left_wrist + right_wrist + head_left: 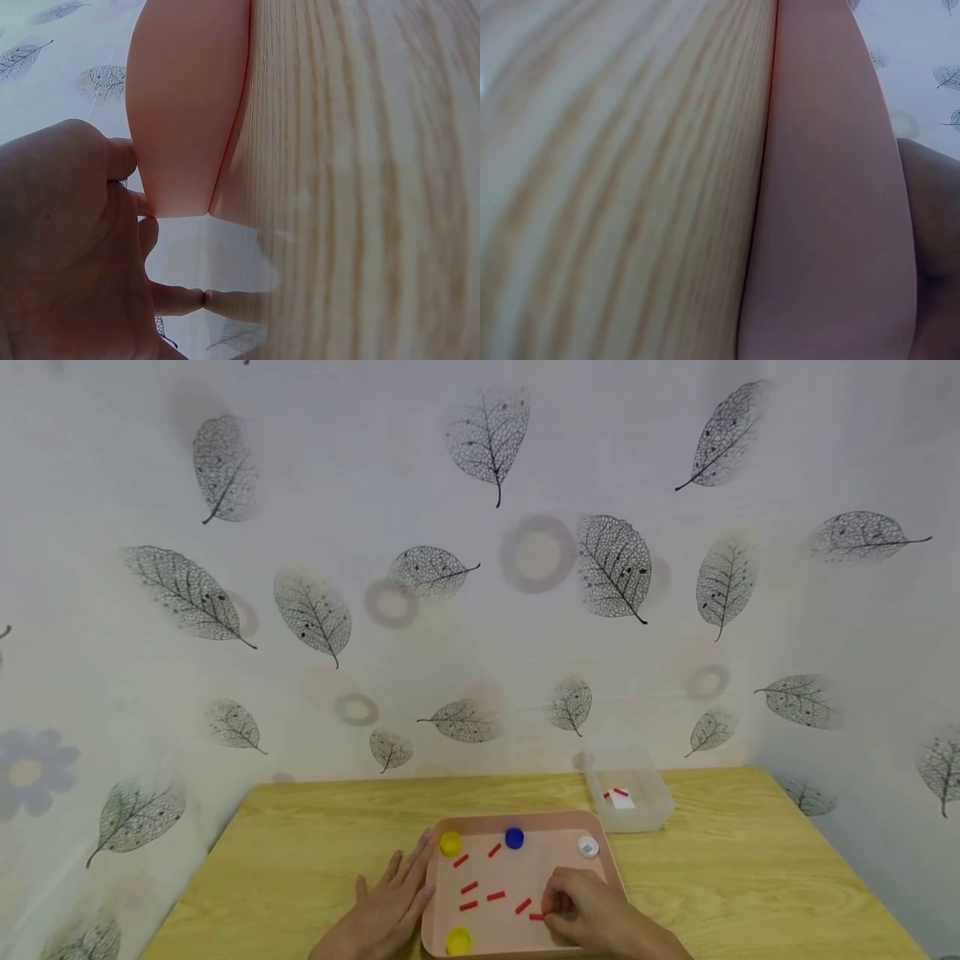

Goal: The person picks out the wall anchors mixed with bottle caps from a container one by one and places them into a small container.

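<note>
A pink tray (555, 827) lies on the wooden table, with several short red sticks (496, 896) scattered over it. With curled fingers, my right hand (588, 910) pinches the end of one red stick (537, 917) low in the tray's right half. My left hand (386, 902) rests at the tray's left rim, fingers mostly straight. In the left wrist view, the fingers of that hand (67, 225) touch the outside of the pink tray wall (187, 105). The right wrist view has my right hand (936, 232) partly hidden behind the tray wall (832, 195).
Inside the tray are two yellow round caps (450, 843), a blue cap (514, 837) and a white cap (588, 847). Behind its right corner stands a translucent plastic box (648, 814) holding a white piece and red sticks. A leaf-patterned wall covering (465, 643) rises behind the table.
</note>
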Demonstrator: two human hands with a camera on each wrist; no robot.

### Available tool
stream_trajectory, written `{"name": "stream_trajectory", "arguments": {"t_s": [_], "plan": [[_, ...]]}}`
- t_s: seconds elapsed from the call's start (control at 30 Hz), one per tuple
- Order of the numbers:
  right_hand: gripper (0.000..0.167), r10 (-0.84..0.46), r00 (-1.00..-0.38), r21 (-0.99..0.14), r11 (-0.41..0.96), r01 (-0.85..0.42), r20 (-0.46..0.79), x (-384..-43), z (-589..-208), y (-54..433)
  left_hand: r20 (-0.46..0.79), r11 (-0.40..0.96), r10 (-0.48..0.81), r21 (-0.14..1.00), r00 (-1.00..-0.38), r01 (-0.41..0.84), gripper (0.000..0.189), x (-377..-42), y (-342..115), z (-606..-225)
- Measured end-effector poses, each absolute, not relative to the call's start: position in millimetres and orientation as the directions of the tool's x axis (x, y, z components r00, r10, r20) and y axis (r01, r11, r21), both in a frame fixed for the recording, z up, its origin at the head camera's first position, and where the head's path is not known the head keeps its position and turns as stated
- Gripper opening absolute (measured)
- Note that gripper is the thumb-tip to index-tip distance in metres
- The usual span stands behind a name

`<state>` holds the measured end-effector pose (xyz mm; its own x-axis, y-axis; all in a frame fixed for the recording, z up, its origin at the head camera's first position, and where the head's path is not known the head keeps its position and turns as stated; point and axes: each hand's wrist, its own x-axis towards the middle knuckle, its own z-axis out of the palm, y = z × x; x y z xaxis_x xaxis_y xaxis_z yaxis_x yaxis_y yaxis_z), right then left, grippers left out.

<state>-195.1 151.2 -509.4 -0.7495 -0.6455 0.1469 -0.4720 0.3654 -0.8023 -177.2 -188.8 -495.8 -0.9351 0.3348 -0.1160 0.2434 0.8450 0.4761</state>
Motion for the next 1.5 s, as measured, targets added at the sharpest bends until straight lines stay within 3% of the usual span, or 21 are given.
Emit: {"name": "stream_trajectory", "arguments": {"t_s": [0.7,0.9,1.13,1.37,1.5], "plan": [[0.017,-0.605,-0.766,-0.768,0.378,-0.518,0.219,-191.3,-507.5,151.9,-0.098,0.839,0.341,0.48,-0.935,0.256,0.064,-177.1,-189.7,-498.1],[0.019,-0.589,-0.734,-0.699,0.366,-0.615,0.338,-191.5,-504.0,152.6,-0.103,0.841,0.336,0.48,-0.936,0.25,0.064,-177.3,-189.7,-496.8],[0.018,-0.582,-0.774,-0.756,0.384,-0.53,0.247,-192.5,-495.2,155.0,-0.095,0.837,0.341,0.484,-0.935,0.255,0.064,-175.0,-190.2,-495.6],[0.018,-0.573,-0.734,-0.678,0.376,-0.631,0.365,-197.6,-493.1,161.3,-0.099,0.836,0.34,0.488,-0.935,0.252,0.064,-174.6,-190.7,-497.0],[0.02,-0.548,-0.742,-0.659,0.398,-0.638,0.387,-199.7,-489.9,165.9,-0.103,0.838,0.339,0.484,-0.935,0.25,0.065,-176.4,-190.0,-497.3]]}}
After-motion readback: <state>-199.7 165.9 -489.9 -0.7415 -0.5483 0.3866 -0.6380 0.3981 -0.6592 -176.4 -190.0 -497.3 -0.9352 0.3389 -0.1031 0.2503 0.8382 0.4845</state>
